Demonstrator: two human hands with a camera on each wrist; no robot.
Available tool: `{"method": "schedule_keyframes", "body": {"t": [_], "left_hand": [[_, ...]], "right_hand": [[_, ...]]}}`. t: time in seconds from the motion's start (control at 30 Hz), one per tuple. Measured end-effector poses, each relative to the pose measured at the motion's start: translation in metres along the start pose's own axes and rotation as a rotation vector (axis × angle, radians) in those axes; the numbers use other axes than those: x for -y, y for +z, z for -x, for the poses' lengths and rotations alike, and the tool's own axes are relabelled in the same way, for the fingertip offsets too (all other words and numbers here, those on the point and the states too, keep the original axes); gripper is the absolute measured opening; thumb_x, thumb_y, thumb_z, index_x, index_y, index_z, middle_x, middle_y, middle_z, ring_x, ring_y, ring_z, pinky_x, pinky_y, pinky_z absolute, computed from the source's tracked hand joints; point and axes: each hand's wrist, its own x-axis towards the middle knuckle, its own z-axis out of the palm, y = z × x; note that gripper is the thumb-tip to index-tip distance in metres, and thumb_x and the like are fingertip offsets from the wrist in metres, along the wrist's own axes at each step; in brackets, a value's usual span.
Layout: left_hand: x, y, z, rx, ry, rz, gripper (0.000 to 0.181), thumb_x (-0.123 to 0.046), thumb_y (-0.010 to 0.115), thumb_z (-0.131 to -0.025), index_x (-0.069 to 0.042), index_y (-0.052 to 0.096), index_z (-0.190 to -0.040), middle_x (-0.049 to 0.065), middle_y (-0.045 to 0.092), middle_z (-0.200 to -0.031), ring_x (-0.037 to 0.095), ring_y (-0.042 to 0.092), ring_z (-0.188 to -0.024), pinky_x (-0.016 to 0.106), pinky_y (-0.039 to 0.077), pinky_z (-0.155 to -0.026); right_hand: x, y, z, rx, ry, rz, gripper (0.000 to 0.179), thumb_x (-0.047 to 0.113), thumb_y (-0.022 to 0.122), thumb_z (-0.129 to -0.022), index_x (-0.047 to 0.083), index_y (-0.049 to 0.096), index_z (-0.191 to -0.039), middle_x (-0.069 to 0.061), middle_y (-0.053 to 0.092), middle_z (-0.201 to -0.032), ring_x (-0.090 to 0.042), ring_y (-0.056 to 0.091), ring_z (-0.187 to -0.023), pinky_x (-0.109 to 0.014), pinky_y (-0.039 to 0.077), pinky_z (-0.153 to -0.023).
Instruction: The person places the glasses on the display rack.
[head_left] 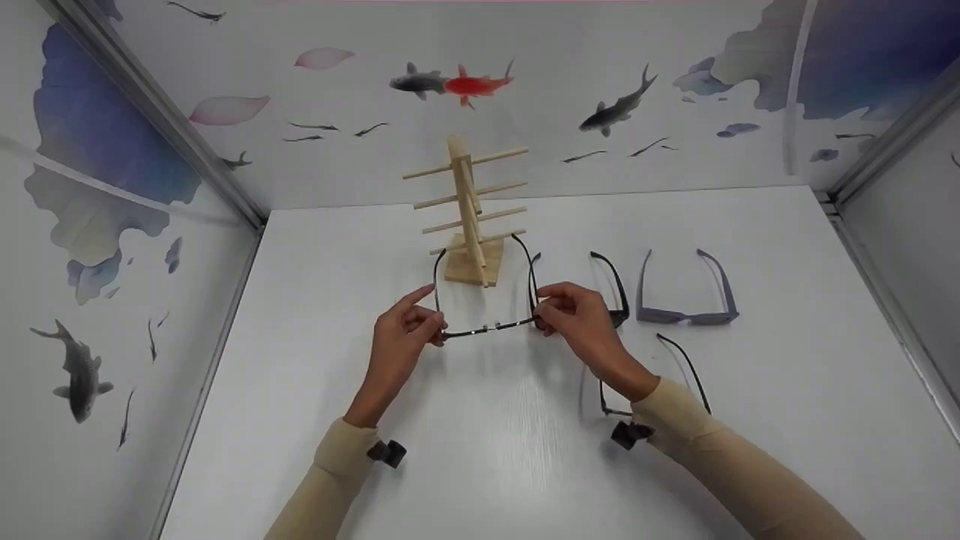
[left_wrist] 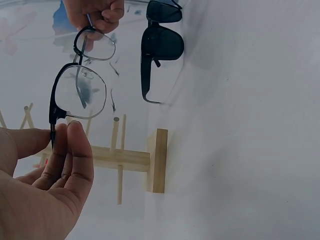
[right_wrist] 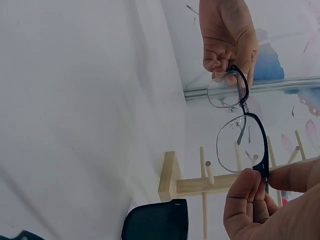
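Here we are, nearest first: two beige sleeves (head_left: 330,472) are stretching over the white table (head_left: 487,480), and each wrist is carrying a small black device (head_left: 388,453). A thin-framed pair of glasses (head_left: 693,369) is lying on the table by the right forearm, the sleeve partly hiding it.

Now the hands — and both are busy! The left hand (head_left: 401,334) is pinching one corner of the clear-lensed glasses (head_left: 489,328) between thumb and fingers, while the right hand (head_left: 581,322) is grasping the opposite corner the same way. The pair is hanging above the table between them, dark along the upper rims, its unfolded temples pointing away from the person.

Just beyond the right hand, the dark sunglasses (left_wrist: 162,42) are sitting on the table, partly hidden in the head view. To their right, the purple-grey glasses (head_left: 688,318) are resting with temples spread towards the back.

Farther still, a wooden stand (head_left: 466,195) is rising from its square base, pegs jutting out on both sides — and behind it all, a red fish (head_left: 476,85) is decorating the back wall (head_left: 337,172)
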Motion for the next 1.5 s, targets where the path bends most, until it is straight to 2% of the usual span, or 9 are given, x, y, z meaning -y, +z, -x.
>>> {"method": "schedule_keyframes", "body": {"t": [0.37,0.67,0.9,1.2,1.37,1.5], "left_hand": [[0.0,-0.003,-0.015,-0.011,-0.051,0.005,0.046,-0.011,0.068,-0.097,-0.016,0.056,-0.142,0.011,0.073,-0.093,0.027,0.072,-0.083,0.036,0.064,-0.075],[-0.001,-0.004,-0.034,-0.028,-0.054,0.01,0.046,-0.008,0.068,-0.097,-0.009,0.056,-0.142,0.012,0.073,-0.092,0.026,0.072,-0.082,0.037,0.064,-0.074],[0.003,-0.005,-0.048,-0.047,-0.062,0.07,0.042,-0.006,0.067,-0.097,-0.006,0.058,-0.138,0.016,0.073,-0.091,0.029,0.072,-0.081,0.038,0.064,-0.072],[0.008,-0.002,-0.061,-0.07,-0.083,0.067,0.041,-0.009,0.066,-0.098,-0.003,0.058,-0.137,0.015,0.072,-0.092,0.026,0.072,-0.082,0.037,0.064,-0.073],[0.012,-0.001,-0.069,-0.078,-0.086,0.072,0.041,-0.007,0.066,-0.098,-0.002,0.058,-0.138,0.014,0.072,-0.092,0.025,0.072,-0.082,0.035,0.063,-0.072],[0.014,-0.001,-0.075,-0.079,-0.104,0.057,0.043,-0.006,0.065,-0.099,-0.001,0.056,-0.14,0.02,0.072,-0.096,0.027,0.072,-0.084,0.036,0.064,-0.073]], "right_hand": [[0.003,-0.002,-0.022,0.021,0.049,0.029,0.029,0.01,0.065,-0.098,0.001,0.065,-0.125,-0.019,0.07,-0.101,-0.046,0.066,-0.096,-0.055,0.059,-0.084],[0.006,-0.002,-0.038,0.029,0.041,0.027,0.025,0.009,0.065,-0.097,0.002,0.066,-0.121,-0.017,0.07,-0.1,-0.04,0.066,-0.093,-0.045,0.061,-0.079],[0.007,-0.003,-0.053,0.039,0.045,0.047,0.027,0.011,0.065,-0.098,0.003,0.066,-0.123,-0.016,0.07,-0.101,-0.033,0.067,-0.091,-0.035,0.062,-0.076],[0.003,-0.007,-0.072,0.07,0.077,0.066,0.027,0.012,0.065,-0.099,0.003,0.065,-0.125,-0.018,0.068,-0.105,-0.036,0.067,-0.099,-0.035,0.062,-0.08],[0.001,-0.009,-0.082,0.081,0.076,0.069,0.027,0.013,0.065,-0.099,0.002,0.065,-0.124,-0.02,0.068,-0.109,-0.031,0.068,-0.096,-0.038,0.061,-0.083],[-0.002,-0.008,-0.09,0.077,0.086,0.082,0.027,0.011,0.063,-0.1,0.002,0.065,-0.125,-0.02,0.068,-0.109,-0.031,0.068,-0.097,-0.038,0.061,-0.084]]}}
